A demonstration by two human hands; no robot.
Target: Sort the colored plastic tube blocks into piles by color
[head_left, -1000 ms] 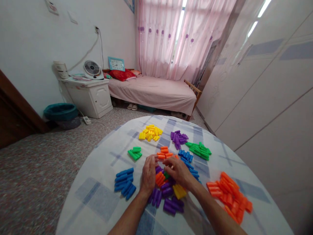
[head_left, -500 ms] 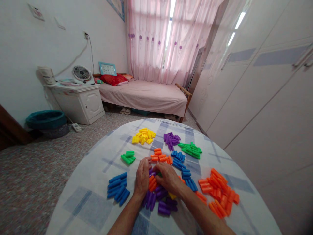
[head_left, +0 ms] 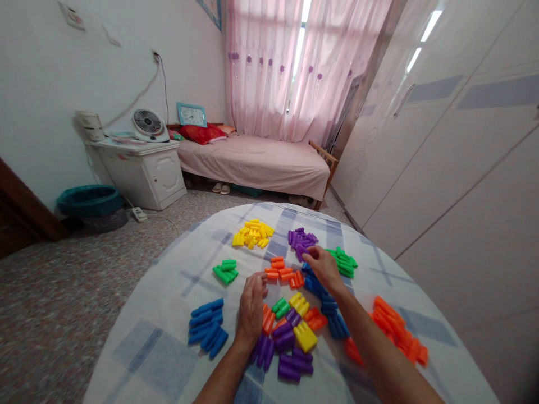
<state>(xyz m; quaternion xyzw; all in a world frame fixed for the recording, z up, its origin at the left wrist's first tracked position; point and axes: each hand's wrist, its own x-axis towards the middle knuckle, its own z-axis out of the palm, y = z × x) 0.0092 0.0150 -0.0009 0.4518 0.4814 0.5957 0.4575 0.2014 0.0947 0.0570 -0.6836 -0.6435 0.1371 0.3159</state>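
My left hand [head_left: 251, 307] rests on its side on the tablecloth, fingers extended and holding nothing. It lies along the left edge of a central group of plastic tube-like pieces: orange pieces [head_left: 268, 320], green pieces [head_left: 281, 307], yellow pieces [head_left: 305, 336] and purple pieces [head_left: 290, 366]. Farther out, my right hand [head_left: 323, 268] reaches over blue pieces [head_left: 334, 317] to the purple pile [head_left: 302, 238]. Its thumb and fingertips close at the near end of a purple piece there. Between the hands sits a small orange group [head_left: 284, 273].
Around the round table [head_left: 168, 292] lie a yellow pile [head_left: 253, 233], a small green group [head_left: 226, 271], blue pieces [head_left: 208, 328], a green pile [head_left: 344, 262] and a large orange pile [head_left: 398, 331]. Beyond stand a bed [head_left: 252, 154], a cabinet [head_left: 162, 177] and a wardrobe [head_left: 446, 185].
My right hand has left the central group and moved away and right to the purple pile, uncovering yellow and green pieces. My left hand stays beside the group. The view has shifted slightly.
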